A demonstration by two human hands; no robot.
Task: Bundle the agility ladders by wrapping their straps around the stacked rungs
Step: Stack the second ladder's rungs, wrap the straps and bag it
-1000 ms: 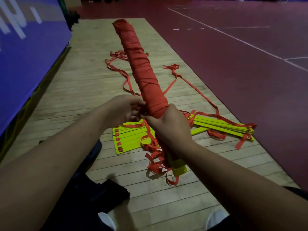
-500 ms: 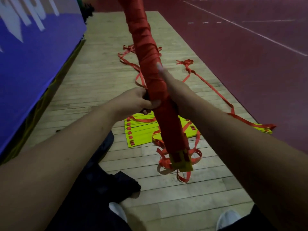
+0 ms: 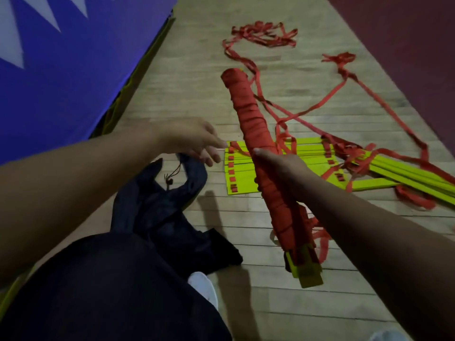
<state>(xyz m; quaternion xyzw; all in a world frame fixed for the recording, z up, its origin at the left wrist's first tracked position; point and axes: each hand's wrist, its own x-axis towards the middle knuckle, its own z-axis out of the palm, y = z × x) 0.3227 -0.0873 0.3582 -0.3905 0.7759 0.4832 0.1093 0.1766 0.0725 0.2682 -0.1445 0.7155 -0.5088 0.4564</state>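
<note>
A long bundle of stacked rungs wrapped in red strap (image 3: 251, 124) slants from upper centre down to a bare yellow-green end (image 3: 306, 271). My right hand (image 3: 283, 171) grips the bundle around its middle. My left hand (image 3: 192, 141) is off the bundle to the left, fingers apart, over the top edge of a dark drawstring bag (image 3: 157, 207); whether it pinches the bag I cannot tell. A second ladder of yellow-green rungs (image 3: 246, 173) lies flat on the floor behind the bundle, with loose red straps (image 3: 344, 82) trailing away.
A blue padded mat (image 3: 73, 70) rises along the left. The wooden floor strip (image 3: 192, 77) borders dark red court flooring (image 3: 406, 45) on the right. More fanned rungs (image 3: 413, 175) lie at right. My dark trouser leg (image 3: 103, 291) and white shoe (image 3: 204, 286) are at the bottom.
The bundle has tipped down from pointing up and away. My left hand has let go of it and moved left to the dark bag. The view has swung left and down.
</note>
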